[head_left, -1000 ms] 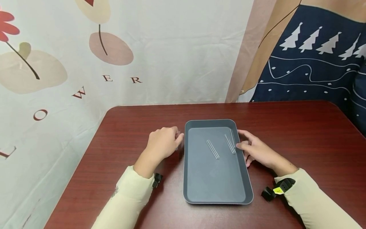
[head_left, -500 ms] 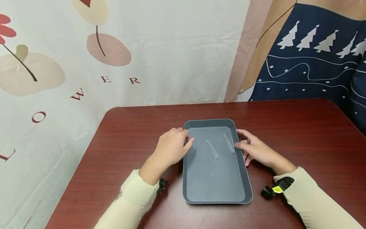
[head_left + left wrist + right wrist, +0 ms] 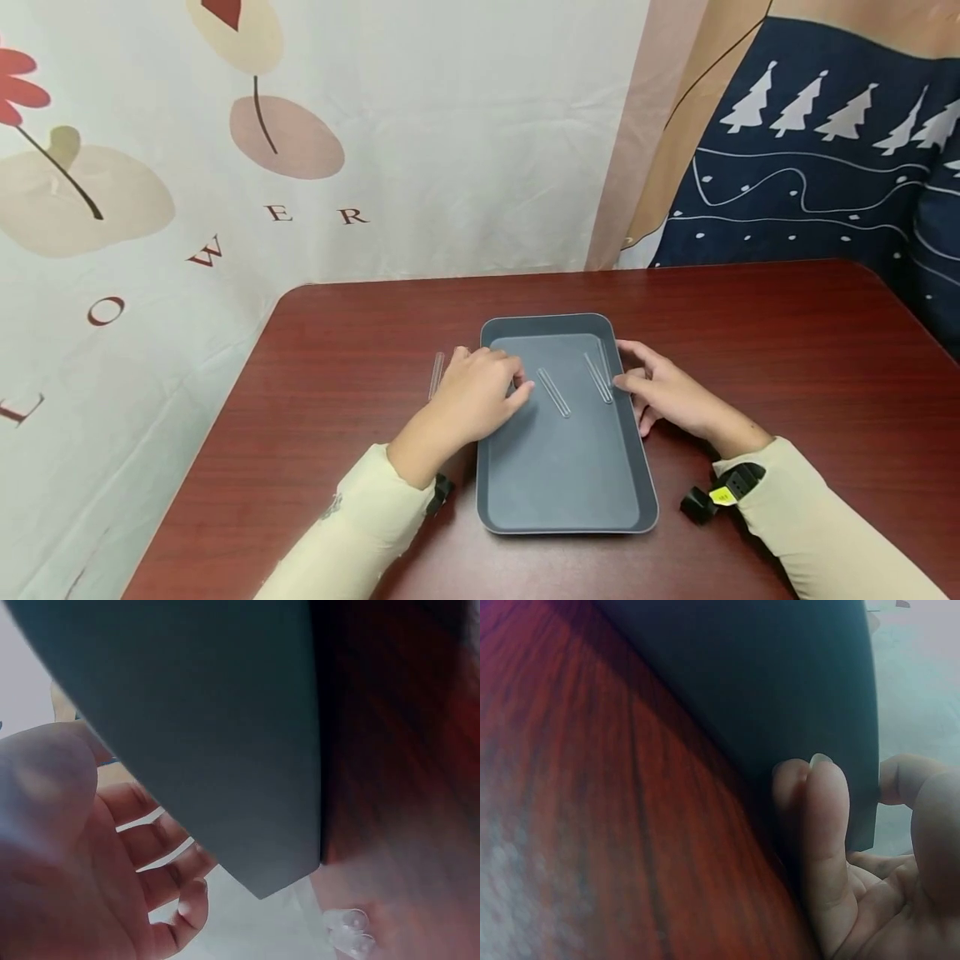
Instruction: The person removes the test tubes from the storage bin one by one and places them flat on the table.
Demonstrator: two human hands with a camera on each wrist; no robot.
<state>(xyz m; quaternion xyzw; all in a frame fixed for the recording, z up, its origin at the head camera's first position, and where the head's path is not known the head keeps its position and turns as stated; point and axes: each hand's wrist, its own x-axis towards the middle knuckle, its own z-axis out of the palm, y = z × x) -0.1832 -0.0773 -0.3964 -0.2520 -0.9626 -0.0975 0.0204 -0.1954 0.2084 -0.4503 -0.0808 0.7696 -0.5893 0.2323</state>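
Note:
A grey rectangular tray [image 3: 562, 483] lies on the table with clear test tubes in it. One test tube [image 3: 553, 392] lies slanted near the middle; another test tube [image 3: 597, 378] is by the right wall, beside a fainter one. My left hand [image 3: 480, 392] hovers over the tray's left rim, fingers loosely bent, with nothing visible in them; the left wrist view hides its fingertips behind the tray wall. My right hand [image 3: 663, 392] grips the right rim, thumb at the inside, fingers [image 3: 825, 817] against the outer wall. Left of the tray, a clear tube [image 3: 437, 375] lies on the table, partly covered by my left hand.
The tray stands on a reddish-brown wooden table [image 3: 360, 333]. Behind it hangs a pale printed cloth [image 3: 465, 150], with a dark blue tree-patterned cloth [image 3: 810, 192] at the right.
My left hand has moved right, from beside the tray to over its left part, uncovering the clear tube on the table. The right hand keeps its grip on the rim.

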